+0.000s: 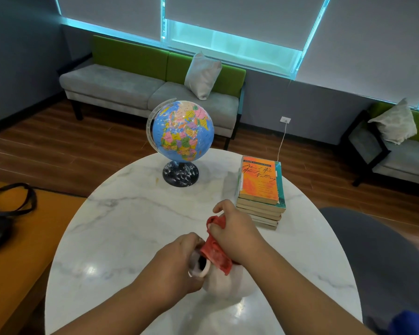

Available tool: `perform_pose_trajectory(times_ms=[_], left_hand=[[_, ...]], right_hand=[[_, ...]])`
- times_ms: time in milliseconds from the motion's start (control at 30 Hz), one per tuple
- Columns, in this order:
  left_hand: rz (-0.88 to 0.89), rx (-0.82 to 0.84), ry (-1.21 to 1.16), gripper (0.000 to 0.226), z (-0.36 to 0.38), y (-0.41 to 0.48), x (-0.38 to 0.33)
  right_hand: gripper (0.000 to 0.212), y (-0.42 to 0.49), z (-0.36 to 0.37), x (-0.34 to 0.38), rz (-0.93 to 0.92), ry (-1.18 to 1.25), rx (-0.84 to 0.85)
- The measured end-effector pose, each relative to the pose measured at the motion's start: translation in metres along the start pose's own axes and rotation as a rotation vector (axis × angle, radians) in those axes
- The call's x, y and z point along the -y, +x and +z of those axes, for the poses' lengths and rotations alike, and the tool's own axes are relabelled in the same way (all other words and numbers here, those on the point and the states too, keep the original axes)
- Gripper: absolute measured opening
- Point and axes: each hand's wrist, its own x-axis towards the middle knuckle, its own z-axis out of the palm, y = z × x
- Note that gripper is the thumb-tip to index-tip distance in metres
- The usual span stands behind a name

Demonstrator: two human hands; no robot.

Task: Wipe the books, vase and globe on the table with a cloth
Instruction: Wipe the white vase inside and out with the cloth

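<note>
A white vase (224, 284) is held just above the round marble table (121, 226), tipped so its mouth faces me. My left hand (177, 264) grips it at the neck. My right hand (237, 235) grips a red cloth (214, 250) and presses it against the vase's upper side. A blue globe (183, 131) on a dark speckled base stands at the table's far side. A stack of several books (260, 192), orange cover on top, lies at the far right of the table.
A black bag (3, 213) lies on an orange seat at the left. A grey chair back (382, 262) rises at the right. A grey-green sofa (145, 85) with a pillow stands beyond the table, across wooden floor.
</note>
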Motion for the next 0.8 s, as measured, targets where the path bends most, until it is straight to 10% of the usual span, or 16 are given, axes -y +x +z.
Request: perform_pose_trajectory(times_ms=[800], left_hand=[[-0.067,-0.032,-0.065,0.048,-0.003,-0.003,0.009]], right_hand=[[0.025,-0.01,-0.028,-0.024,0.022,0.085,0.25]])
